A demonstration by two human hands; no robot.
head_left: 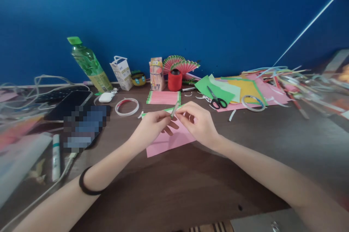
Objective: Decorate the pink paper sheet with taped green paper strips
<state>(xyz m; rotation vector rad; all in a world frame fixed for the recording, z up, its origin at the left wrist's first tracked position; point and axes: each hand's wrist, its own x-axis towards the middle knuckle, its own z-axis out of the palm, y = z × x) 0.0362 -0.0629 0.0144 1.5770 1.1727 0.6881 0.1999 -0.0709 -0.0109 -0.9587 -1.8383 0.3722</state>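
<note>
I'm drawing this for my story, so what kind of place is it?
Probably a desk for paper crafts: it has scissors, pink paper with a green edge, and pleated fans.

Strip [175,110]: narrow, short, pale grey-green; held at the fingertips of the left hand [152,124], inclined, upper end toward the right. Exact material cannot be determined.

Sheet [166,144]: pink paper, green band along the far edge; unfolded, lying flat on the desk [152,188] below the strip, slightly rotated, partly covered from view.
</note>
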